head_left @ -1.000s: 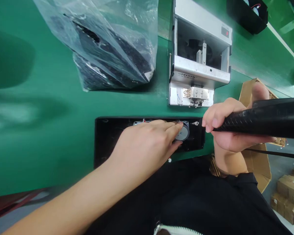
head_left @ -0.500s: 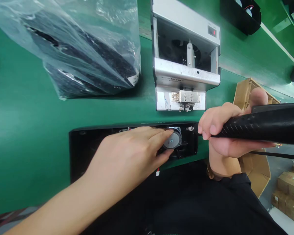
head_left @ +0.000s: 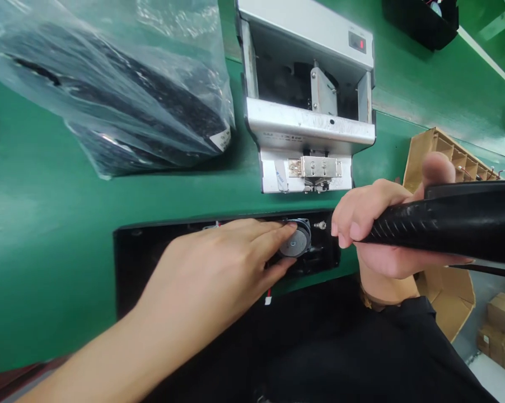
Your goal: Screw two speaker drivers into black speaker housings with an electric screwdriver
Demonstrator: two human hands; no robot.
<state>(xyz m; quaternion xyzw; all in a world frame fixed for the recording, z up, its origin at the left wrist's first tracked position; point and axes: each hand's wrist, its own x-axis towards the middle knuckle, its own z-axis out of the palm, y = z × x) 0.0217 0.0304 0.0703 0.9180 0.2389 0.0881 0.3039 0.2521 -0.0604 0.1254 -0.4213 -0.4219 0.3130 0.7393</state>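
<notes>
So, left hand [head_left: 219, 263] is open, fingers [head_left: 273, 232] spread over the rim of a round metal-faced component [head_left: 295, 242], likely a speaker, pinning it down. Component sits in the right end of a long black plastic housing [head_left: 129, 268], whose long axis runs left-right across view. Its round face looks up; no clear pointing direction.

Right hand [head_left: 382, 235] is closed round a black electric screwdriver [head_left: 445, 224], barrel lying near level, bit end pointing left at the housing. Small screw [head_left: 319, 225] shows just beside the component, at the driver end, over the housing.

Room: housing's right edge is tight against the right hand. Far edge leaves only a narrow strip of green workbench [head_left: 68, 224], then a silver screw feeder [head_left: 309, 131]. Bagged black parts [head_left: 118, 95] lie beyond the housing, to the left of the feeder. Cardboard dividers [head_left: 441, 162] are past the housing's right end, behind the right hand.
</notes>
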